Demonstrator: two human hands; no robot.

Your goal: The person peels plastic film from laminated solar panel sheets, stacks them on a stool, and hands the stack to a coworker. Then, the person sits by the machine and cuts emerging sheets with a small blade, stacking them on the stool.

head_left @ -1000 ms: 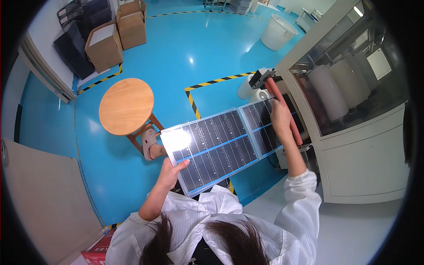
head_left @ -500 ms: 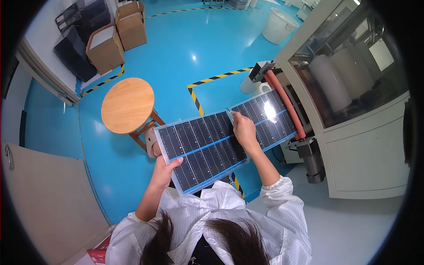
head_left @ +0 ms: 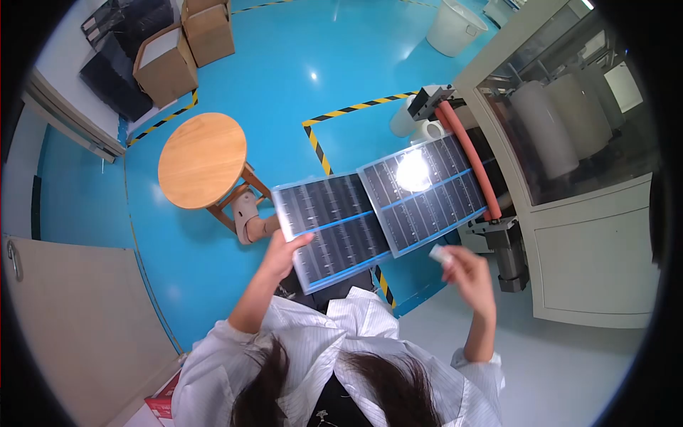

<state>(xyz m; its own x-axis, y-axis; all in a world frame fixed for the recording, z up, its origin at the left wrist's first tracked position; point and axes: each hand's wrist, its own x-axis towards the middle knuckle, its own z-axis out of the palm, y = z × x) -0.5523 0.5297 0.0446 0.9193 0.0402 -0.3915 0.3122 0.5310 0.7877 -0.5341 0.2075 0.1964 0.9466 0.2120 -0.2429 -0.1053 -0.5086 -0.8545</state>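
Observation:
My left hand grips the left edge of a dark panel sheet with white grid lines and blue stripes, its thumb on top. A second, similar panel sheet comes out of the machine under a red-orange roller. Its left edge overlaps the right end of the sheet I hold. Right of and below that sheet, my right hand is raised with its fingers closed on a small white piece, too blurred to name. Both sheets are above my lap.
To the left stands a round wooden stool, with my shoe on its lower part. The machine cabinet fills the right side. Cardboard boxes, a white bin and a white bucket stand on the blue floor.
My right hand has left the line between the two sheets and drawn back toward me to the right. The machine-side sheet's edge now lies over the sheet in my left hand.

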